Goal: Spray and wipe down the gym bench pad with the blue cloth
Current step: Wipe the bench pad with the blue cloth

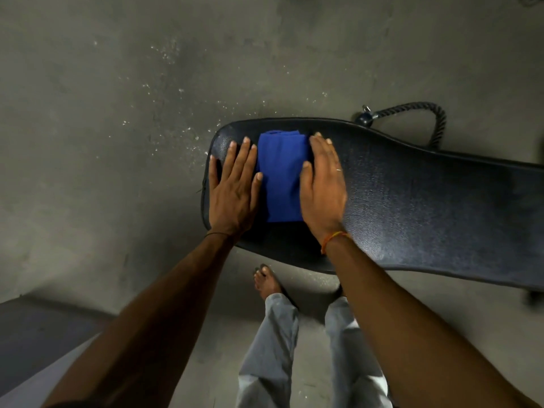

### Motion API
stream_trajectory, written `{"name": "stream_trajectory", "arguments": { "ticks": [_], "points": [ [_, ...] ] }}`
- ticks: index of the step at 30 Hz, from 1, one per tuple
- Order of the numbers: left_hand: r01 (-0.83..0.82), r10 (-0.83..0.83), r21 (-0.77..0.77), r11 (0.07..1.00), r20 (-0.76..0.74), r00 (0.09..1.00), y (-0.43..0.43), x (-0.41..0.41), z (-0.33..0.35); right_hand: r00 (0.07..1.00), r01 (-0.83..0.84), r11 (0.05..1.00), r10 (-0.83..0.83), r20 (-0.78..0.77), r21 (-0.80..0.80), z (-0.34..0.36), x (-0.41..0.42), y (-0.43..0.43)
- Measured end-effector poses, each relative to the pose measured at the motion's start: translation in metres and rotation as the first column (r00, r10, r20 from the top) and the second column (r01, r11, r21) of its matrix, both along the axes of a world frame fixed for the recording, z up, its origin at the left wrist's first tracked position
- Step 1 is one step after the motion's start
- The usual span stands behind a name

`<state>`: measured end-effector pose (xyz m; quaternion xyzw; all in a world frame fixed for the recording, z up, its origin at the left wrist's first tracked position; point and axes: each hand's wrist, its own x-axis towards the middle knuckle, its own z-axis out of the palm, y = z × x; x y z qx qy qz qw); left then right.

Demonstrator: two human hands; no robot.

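The black textured bench pad [412,207] runs from the centre of the view off to the right edge. A folded blue cloth [281,175] lies flat on its left end. My left hand [234,187] rests flat on the pad, fingers spread, its thumb touching the cloth's left edge. My right hand [322,187] lies flat with fingers together, covering the cloth's right edge, thumb on the cloth. Neither hand grips the cloth. No spray bottle is in view.
Grey concrete floor [117,113] with pale specks surrounds the bench. A black rope handle with a metal clip [412,113] lies on the floor behind the pad. My legs and a bare foot [266,282] stand close to the pad's near edge. A dark mat [35,334] sits at lower left.
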<state>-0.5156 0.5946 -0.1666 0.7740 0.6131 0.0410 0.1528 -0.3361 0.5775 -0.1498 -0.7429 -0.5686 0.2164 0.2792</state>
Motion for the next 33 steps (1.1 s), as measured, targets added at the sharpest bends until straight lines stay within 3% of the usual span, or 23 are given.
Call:
{"name": "stream_trajectory", "arguments": {
  "ticks": [3,5,13,17,23,25,30,33],
  "points": [
    [-0.033,0.033,-0.007,0.999,0.132,0.991,0.000,-0.003,0.000,0.974,-0.198,0.980,0.200,0.111,-0.030,0.000,-0.025,0.010],
    [-0.014,0.014,-0.004,1.000,0.174,0.985,0.002,-0.009,-0.001,0.945,-0.232,0.970,0.244,0.217,-0.077,-0.006,-0.033,0.014],
    [0.054,-0.054,0.017,0.998,0.030,0.998,0.002,-0.017,0.000,0.882,-0.148,0.967,0.223,0.415,-0.206,-0.004,-0.024,-0.073],
    [0.061,-0.061,0.026,0.998,0.010,0.998,0.002,-0.015,0.000,0.905,-0.047,0.966,0.149,0.399,-0.256,0.005,-0.035,-0.045],
    [0.079,-0.079,0.029,0.996,-0.010,0.997,0.002,-0.016,-0.002,0.891,-0.108,0.967,0.198,0.409,-0.233,-0.005,-0.014,0.070],
    [0.075,-0.074,0.030,0.997,-0.020,0.997,0.002,-0.016,-0.001,0.884,-0.115,0.968,0.202,0.421,-0.222,-0.004,-0.013,0.061],
    [0.065,-0.065,0.011,0.998,-0.020,0.998,0.003,-0.014,0.004,0.870,-0.141,0.938,0.270,0.413,-0.316,0.008,-0.028,-0.054],
    [0.066,-0.066,0.022,0.998,-0.021,0.998,0.002,-0.015,0.004,0.851,-0.162,0.936,0.293,0.436,-0.313,0.006,-0.013,-0.039]
  ]
}}
